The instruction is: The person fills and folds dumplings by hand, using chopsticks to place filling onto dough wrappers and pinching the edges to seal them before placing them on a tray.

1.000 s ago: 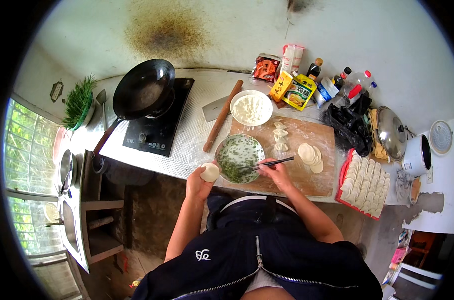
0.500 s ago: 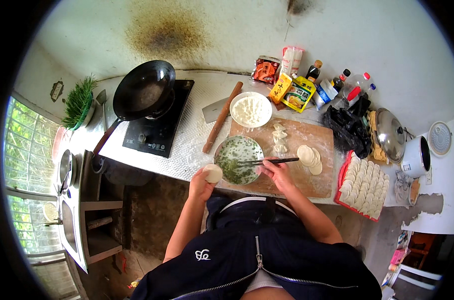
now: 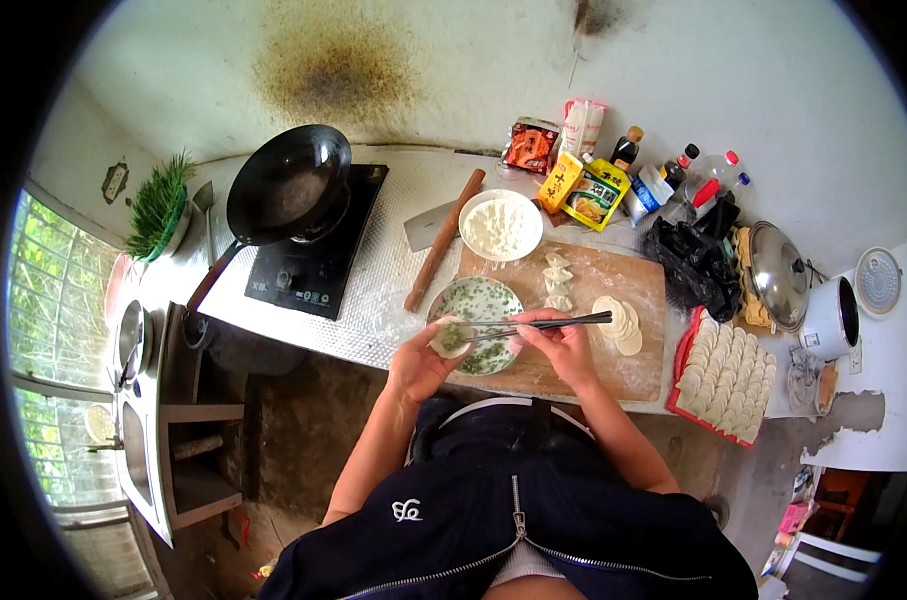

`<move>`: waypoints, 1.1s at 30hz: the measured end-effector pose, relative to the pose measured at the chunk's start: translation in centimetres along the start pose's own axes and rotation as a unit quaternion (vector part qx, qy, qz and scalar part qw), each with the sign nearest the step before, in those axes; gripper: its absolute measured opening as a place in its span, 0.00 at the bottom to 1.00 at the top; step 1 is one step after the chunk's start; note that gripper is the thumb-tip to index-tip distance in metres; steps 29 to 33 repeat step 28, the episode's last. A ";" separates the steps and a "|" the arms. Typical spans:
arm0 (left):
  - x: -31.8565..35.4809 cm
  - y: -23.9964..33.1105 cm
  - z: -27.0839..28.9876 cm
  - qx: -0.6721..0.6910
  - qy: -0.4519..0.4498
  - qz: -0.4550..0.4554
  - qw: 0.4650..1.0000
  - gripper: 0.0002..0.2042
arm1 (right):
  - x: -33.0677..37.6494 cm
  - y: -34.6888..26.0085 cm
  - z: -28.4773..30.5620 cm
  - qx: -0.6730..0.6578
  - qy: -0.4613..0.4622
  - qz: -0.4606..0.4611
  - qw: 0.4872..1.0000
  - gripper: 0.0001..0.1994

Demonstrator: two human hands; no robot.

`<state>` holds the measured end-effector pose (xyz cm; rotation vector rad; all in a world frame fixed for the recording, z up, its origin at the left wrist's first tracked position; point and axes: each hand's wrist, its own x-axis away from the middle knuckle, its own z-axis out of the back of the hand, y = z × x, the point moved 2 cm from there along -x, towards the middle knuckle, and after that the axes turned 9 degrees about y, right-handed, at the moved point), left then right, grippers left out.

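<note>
My left hand (image 3: 422, 362) holds a round dumpling wrapper (image 3: 445, 347) at the near left rim of a bowl of green-flecked filling (image 3: 489, 293). Some green filling lies on the wrapper. Dark chopsticks (image 3: 573, 321) are gripped in my right hand (image 3: 563, 352), their tips reaching across the bowl to the filling on the wrapper. A floured wooden board (image 3: 633, 281) lies under part of the bowl. On it stand a short row of folded dumplings (image 3: 557, 283) and, to the right, a pile of wrappers (image 3: 618, 326).
Behind the board are a white bowl of flour (image 3: 501, 226), a rolling pin (image 3: 445, 240) and a cleaver (image 3: 425, 225). A black wok (image 3: 288, 185) sits on the cooktop (image 3: 313, 270). Rows of dumplings fill a red-edged tray (image 3: 725, 375) at right. Seasoning packets (image 3: 596, 194) line the wall.
My left hand has moved right with the wrapper, to the bowl's edge. The chopsticks have lifted from the filling to the wrapper, which was bare and now bears some filling.
</note>
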<state>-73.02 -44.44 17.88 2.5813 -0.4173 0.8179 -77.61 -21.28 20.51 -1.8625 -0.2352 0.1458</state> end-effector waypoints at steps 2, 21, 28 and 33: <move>0.4 0.0 -0.6 0.006 -0.008 0.005 1.000 0.20 | -0.1 -0.8 0.4 -0.001 0.002 0.010 1.000 0.08; 1.9 -0.2 -2.8 0.007 -0.017 -0.006 1.000 0.17 | 0.1 -1.2 0.9 -0.053 0.056 -0.075 0.994 0.08; 2.3 -0.4 -3.1 0.013 -0.016 0.001 1.000 0.17 | -0.3 -0.7 1.9 -0.153 0.087 -0.098 0.980 0.09; 2.3 -0.4 -3.1 0.013 -0.016 0.001 1.000 0.17 | -0.3 -0.7 1.9 -0.153 0.087 -0.098 0.980 0.09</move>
